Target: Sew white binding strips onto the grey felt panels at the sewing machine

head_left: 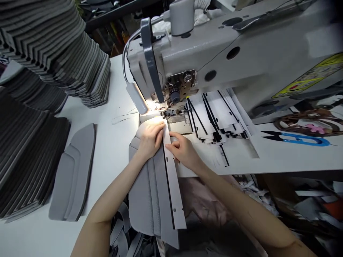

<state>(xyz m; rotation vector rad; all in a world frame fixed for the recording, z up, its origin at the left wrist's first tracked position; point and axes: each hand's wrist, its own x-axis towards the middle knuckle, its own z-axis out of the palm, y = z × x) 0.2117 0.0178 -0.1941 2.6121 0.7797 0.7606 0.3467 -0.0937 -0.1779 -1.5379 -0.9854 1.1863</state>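
A grey padded fabric panel (142, 203) lies under the sewing machine's needle area (164, 113) and hangs over the table's front edge. Along its right side runs a long white strip (174, 192) with a black edge and small holes. My left hand (151, 140) presses on the panel and the strip's left edge, close to the presser foot, its fingers together and flat. From the right, my right hand (183, 150) pinches the strip's edge between thumb and fingers, a little below the left hand.
Tall stacks of grey panels (80, 64) fill the left, beside one single grey panel (73, 175). White strips with black edging (214, 114) lie under the machine arm (214, 46). Blue-handled thread snips (300, 139) rest at the right. A small lamp (136, 98) lights the needle.
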